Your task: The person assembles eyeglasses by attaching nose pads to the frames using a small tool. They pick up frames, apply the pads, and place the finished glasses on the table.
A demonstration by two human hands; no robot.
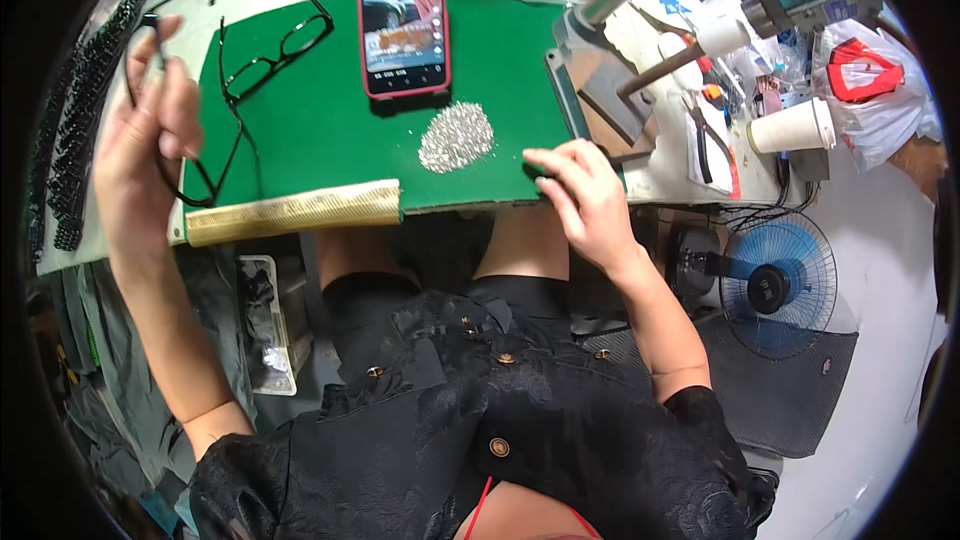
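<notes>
My left hand (150, 120) is raised at the left edge of the green mat, its fingers closed around a black eyeglass frame (196, 180). The hand is slightly blurred. Next to it, a black eyeglass frame (252, 75) with empty-looking rims lies on the mat; its outline partly overlaps the held one. My right hand (590, 195) is over the mat's front edge, thumb and forefinger apart, with nothing visible between them. To its left, a heap of tiny silvery metal pieces (457, 137) is spread on the green mat (330, 150).
A phone in a red case (403, 30) stands behind the heap. A metal hand press (610, 90) occupies the mat's right side, with pliers (710, 130) and a paper cup (790, 128) beyond. Black frames (85, 130) are stacked at left. A fan (775, 285) stands below right.
</notes>
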